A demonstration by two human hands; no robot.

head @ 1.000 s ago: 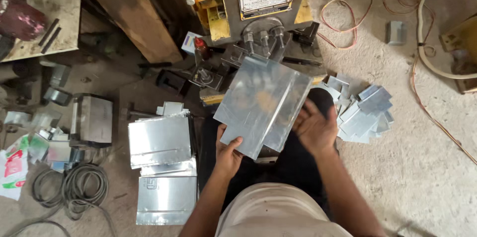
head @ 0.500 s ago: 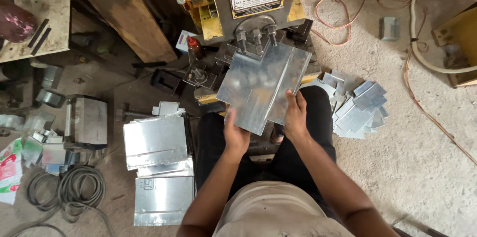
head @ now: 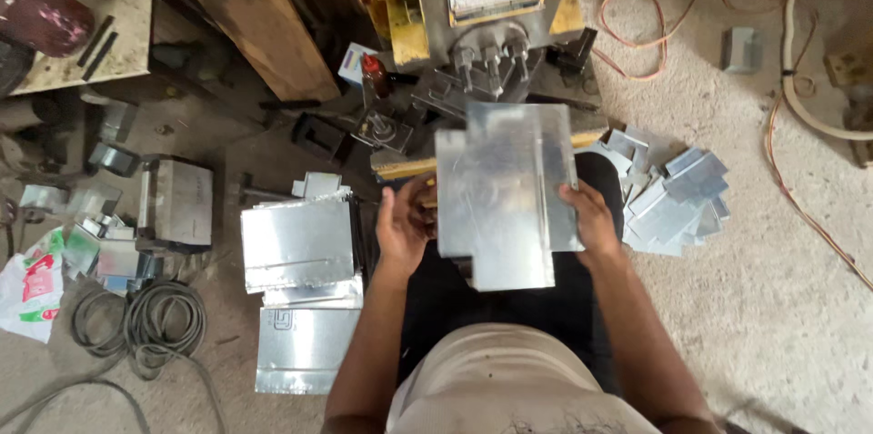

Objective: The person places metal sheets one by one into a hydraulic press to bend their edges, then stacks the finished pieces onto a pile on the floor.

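Observation:
I hold a shiny sheet-metal panel with a notched corner in front of me, lying nearly flat. My right hand grips its right edge. My left hand is at its left edge, fingers spread against the sheet. The panel's far end reaches toward the jaws of a yellow and grey press machine standing just ahead of my knees.
A stack of bent metal panels lies on the floor at my left, with another sheet nearer me. A pile of small metal offcuts sits at my right. Coiled cable, a hose and a wooden plank lie around.
The panel has turned from a tilt to square with the machine and moved toward its jaws. My hands shifted from its near edge to its two sides.

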